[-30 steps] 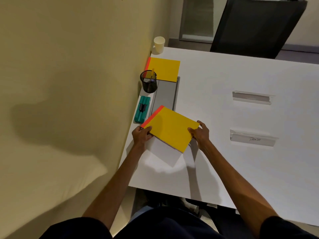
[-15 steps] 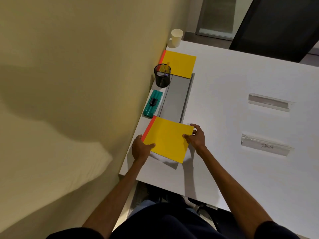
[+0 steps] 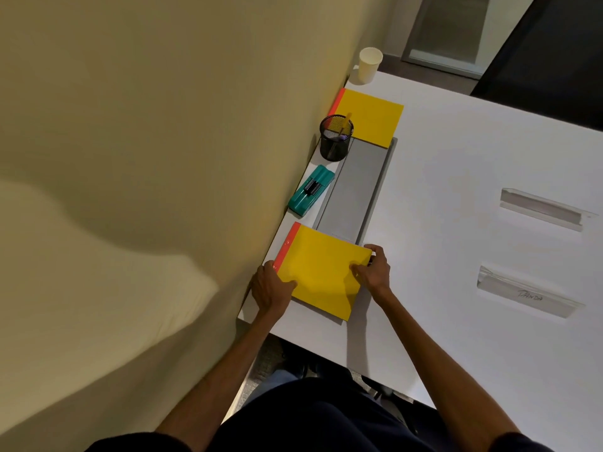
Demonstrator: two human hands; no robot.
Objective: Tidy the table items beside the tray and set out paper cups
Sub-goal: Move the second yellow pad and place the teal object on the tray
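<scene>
Head view. The near yellow notepad, at lower centre of the frame, is held on or just above the white table, its far edge at the lower end of the grey tray. It is best squared to the tray's long sides, like the far yellow notepad above, and set down evenly. The left hand is curled round the orange-spined edge, thumb on the cover; the right hand pinches the right edge. A paper cup stands at upper centre.

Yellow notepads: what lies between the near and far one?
Head view: grey tray, its ends under near notepad and far notepad; teal stapler, mesh cup alongside.
</scene>
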